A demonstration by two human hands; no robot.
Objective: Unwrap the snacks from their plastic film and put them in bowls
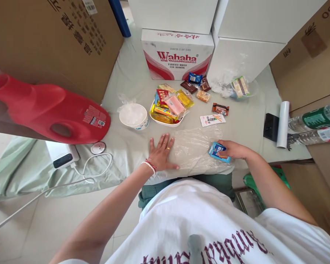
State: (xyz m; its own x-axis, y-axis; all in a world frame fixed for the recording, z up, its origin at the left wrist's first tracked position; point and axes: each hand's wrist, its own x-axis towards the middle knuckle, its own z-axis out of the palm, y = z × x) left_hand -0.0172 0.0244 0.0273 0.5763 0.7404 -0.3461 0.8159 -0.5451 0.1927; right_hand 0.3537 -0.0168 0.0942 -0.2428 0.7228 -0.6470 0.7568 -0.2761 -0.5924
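My left hand lies flat with spread fingers on the table, at the left edge of a sheet of clear plastic wrap. At the right end of that wrap, my right hand grips a blue snack packet. Beyond the wrap stands a white bowl heaped with wrapped snacks. A white paper bowl with plastic film about it is to its left. A white snack packet and a brown-wrapped bar lie behind my right hand.
Several wrapped snacks lie before a Wahaha carton. A clear bowl holds a packet at back right. Plastic bottles and a white roll lie right. A red jug and a white device are left.
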